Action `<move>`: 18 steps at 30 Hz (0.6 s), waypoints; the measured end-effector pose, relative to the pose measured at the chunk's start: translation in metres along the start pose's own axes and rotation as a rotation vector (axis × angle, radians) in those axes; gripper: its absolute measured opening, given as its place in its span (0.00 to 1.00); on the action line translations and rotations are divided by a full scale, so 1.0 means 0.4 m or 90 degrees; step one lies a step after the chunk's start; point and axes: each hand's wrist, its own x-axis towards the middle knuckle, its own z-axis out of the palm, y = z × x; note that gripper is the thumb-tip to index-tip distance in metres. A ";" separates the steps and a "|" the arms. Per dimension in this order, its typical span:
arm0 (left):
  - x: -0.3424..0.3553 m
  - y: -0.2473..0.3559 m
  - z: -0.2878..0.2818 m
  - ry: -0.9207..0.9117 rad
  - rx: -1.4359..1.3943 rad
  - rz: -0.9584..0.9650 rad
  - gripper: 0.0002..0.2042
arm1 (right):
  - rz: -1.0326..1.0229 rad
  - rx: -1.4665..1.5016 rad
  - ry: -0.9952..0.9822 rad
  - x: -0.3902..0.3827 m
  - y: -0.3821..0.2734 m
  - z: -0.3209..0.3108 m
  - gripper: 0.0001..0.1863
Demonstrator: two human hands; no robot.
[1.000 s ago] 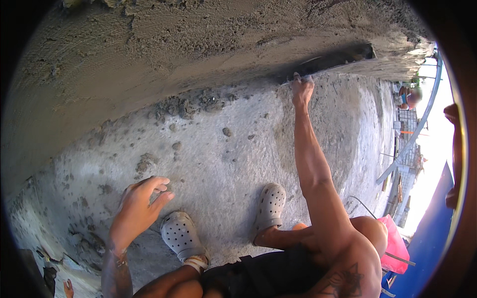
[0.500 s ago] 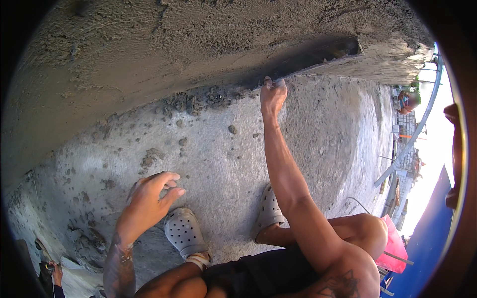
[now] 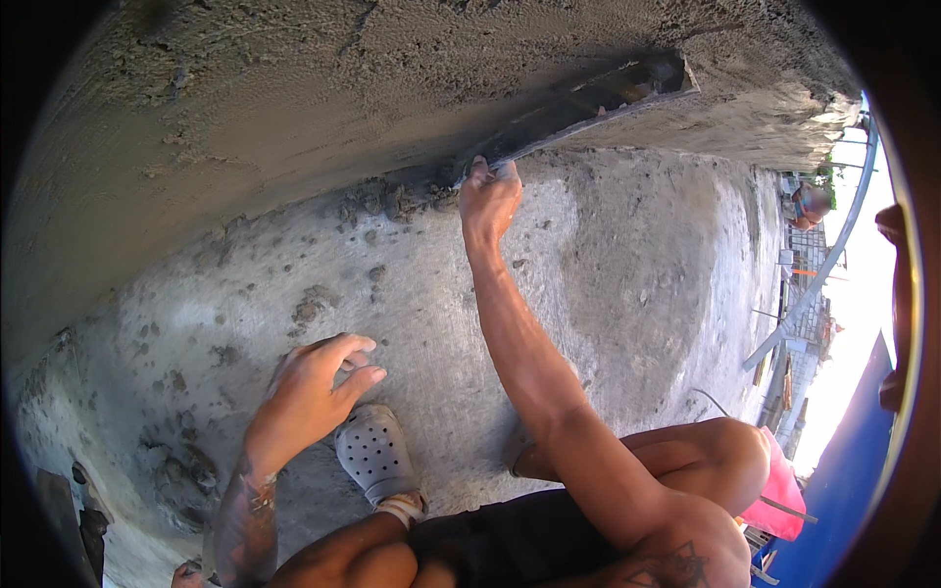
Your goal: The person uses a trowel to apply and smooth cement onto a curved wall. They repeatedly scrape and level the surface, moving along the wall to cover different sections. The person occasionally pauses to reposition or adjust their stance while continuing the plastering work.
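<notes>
My right hand is closed on the near end of a long flat straightedge, a dark, cement-smeared blade with a pale edge. The blade lies against the foot of a wall coated in wet cement plaster, slanting away to the right. Part of its face is in shadow, and my palm hides the gripped end. Over the concrete floor, my left hand hovers with nothing in it, fingers loosely bent and thumb apart. Crumbs of wet mortar lie along the wall's foot near my right hand.
My grey clog stands below my left hand. Mortar blobs dot the floor. Part of another person's hand shows at the lower left edge. Farther right are another person, a curved pipe, and pink and blue sheets.
My right hand has moved left along the wall's foot with the straightedge. My left hand has shifted slightly right. The other person's hand at lower left has changed place.
</notes>
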 end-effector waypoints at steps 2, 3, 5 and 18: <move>-0.004 -0.004 0.001 0.001 0.003 0.006 0.14 | -0.004 0.035 -0.007 -0.023 -0.020 0.007 0.06; -0.006 -0.004 0.001 0.002 0.012 0.009 0.14 | 0.002 0.028 -0.024 -0.043 -0.031 0.017 0.07; -0.009 -0.003 -0.002 0.011 0.006 -0.004 0.15 | 0.019 0.027 -0.044 -0.080 -0.053 0.032 0.07; -0.137 0.134 -0.178 0.506 0.049 0.081 0.27 | -0.084 0.138 -0.728 -0.425 -0.237 -0.152 0.11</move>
